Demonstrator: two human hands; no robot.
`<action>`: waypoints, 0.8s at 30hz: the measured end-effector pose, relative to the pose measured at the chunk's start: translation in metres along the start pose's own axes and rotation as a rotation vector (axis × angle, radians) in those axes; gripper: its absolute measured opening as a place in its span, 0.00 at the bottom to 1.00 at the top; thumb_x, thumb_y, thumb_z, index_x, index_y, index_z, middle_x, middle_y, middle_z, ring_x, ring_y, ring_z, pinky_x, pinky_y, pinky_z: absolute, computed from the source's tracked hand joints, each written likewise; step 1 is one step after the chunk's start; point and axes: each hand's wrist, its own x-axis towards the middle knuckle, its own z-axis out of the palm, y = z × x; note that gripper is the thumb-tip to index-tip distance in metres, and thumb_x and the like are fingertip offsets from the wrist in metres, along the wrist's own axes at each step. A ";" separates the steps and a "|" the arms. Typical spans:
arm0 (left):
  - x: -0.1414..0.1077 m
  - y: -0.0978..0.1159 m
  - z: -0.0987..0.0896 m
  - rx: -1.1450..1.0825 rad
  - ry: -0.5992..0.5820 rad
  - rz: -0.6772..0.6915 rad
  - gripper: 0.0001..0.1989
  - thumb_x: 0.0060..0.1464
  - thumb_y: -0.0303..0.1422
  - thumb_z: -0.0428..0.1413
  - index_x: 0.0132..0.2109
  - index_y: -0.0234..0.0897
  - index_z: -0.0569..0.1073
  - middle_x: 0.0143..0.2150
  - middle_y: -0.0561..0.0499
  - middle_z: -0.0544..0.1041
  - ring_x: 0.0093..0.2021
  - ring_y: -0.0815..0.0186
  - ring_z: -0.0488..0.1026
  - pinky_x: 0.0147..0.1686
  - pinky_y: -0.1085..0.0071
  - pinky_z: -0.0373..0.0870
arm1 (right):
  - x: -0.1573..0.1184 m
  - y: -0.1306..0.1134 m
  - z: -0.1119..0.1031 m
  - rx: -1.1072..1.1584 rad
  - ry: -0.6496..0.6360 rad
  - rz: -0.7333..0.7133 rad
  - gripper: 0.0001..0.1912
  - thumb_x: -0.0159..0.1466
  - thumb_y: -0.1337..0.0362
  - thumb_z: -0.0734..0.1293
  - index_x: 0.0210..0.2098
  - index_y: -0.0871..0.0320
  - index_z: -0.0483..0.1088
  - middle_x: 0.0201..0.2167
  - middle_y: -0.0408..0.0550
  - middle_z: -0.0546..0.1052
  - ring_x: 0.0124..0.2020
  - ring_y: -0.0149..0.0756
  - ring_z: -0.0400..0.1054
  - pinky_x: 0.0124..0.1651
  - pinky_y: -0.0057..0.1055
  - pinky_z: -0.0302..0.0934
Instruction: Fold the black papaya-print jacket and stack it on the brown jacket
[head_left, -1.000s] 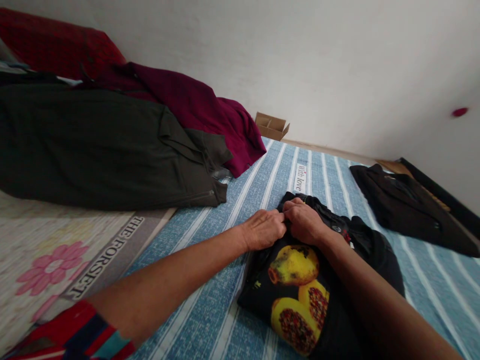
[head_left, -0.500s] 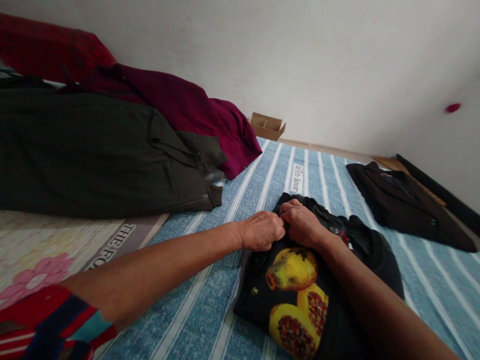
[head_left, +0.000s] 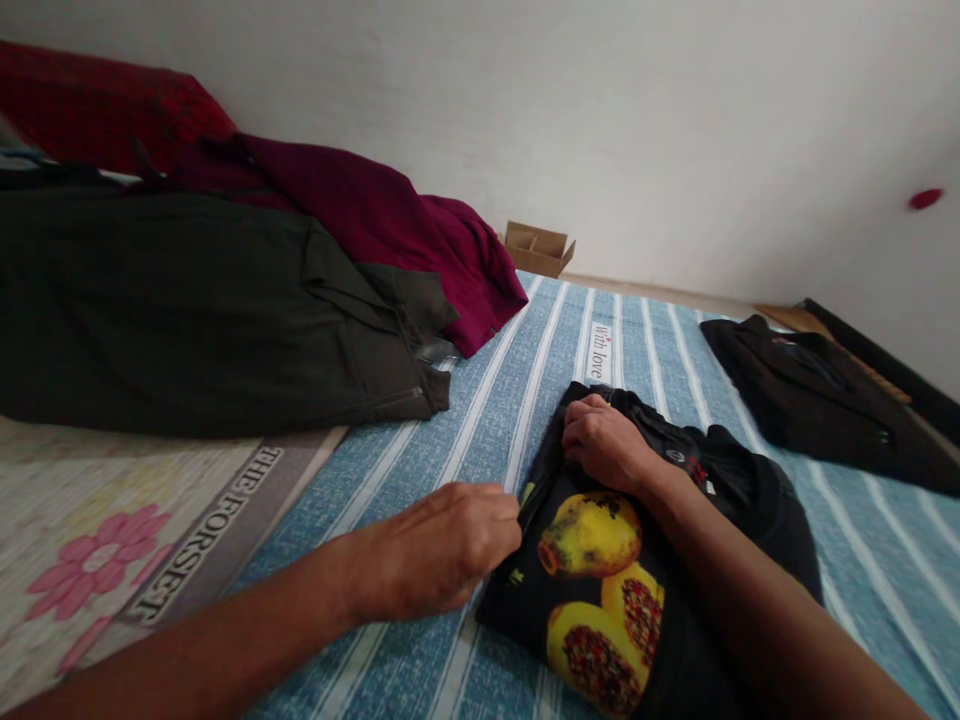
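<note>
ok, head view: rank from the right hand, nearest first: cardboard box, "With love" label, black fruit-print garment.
From the right hand:
1. black fruit-print garment: directly under it, touching
2. "With love" label: just beyond it, ahead
3. cardboard box: farther ahead, to the left

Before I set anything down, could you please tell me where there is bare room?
The striped cloth lies bare between the black printed garment and the brown garment, and, beyond the left hand, between the black printed garment and the dark green garment. Crowded: upper left, beside the maroon garment.
</note>
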 end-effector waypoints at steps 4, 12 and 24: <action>-0.023 0.018 0.006 -0.029 0.035 -0.077 0.11 0.52 0.16 0.45 0.30 0.36 0.65 0.29 0.50 0.69 0.30 0.67 0.63 0.27 0.70 0.60 | 0.000 0.001 0.001 0.022 0.010 -0.006 0.09 0.55 0.71 0.65 0.20 0.58 0.72 0.30 0.47 0.72 0.37 0.36 0.59 0.39 0.32 0.52; -0.036 0.031 0.022 -0.063 0.039 -0.143 0.12 0.53 0.16 0.43 0.30 0.36 0.63 0.30 0.50 0.67 0.30 0.67 0.61 0.27 0.70 0.59 | -0.002 -0.002 -0.002 0.007 0.008 0.008 0.08 0.54 0.71 0.66 0.21 0.56 0.74 0.31 0.48 0.72 0.39 0.39 0.59 0.40 0.33 0.54; -0.027 0.024 0.012 -0.529 0.196 -0.632 0.07 0.54 0.30 0.50 0.29 0.35 0.68 0.28 0.55 0.68 0.29 0.71 0.65 0.30 0.74 0.60 | -0.003 0.000 -0.003 0.041 0.059 -0.026 0.07 0.56 0.69 0.67 0.22 0.56 0.73 0.30 0.47 0.73 0.40 0.39 0.61 0.43 0.34 0.57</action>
